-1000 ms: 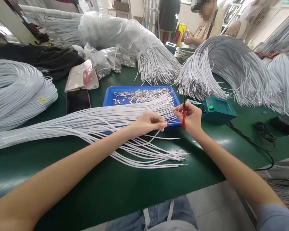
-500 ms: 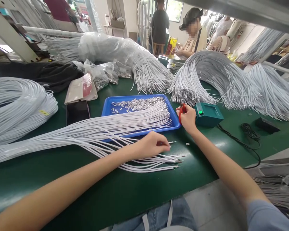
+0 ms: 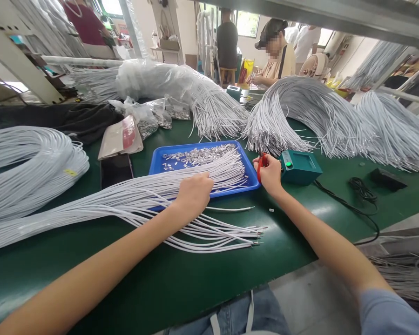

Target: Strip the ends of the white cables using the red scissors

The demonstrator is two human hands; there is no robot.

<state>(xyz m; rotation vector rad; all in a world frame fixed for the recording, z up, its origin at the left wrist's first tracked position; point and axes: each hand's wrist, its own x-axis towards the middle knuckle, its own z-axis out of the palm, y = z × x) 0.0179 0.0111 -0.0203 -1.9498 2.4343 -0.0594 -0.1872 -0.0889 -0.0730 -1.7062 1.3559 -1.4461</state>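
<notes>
Drawing back from separated white cables (image 3: pixel 226 234), a person's left hand (image 3: pixel 194 193) is curling over the long white cable bundle (image 3: pixel 153 180) crossing a blue plastic tray (image 3: pixel 156 159), its grip unclear; the right hand (image 3: pixel 271 176) is holding red-handled scissors (image 3: pixel 260 170).

Left hand (image 3: pixel 195 193) shifted from loose wire ends (image 3: pixel 254 234) to wire bundle (image 3: pixel 153 182).
</notes>
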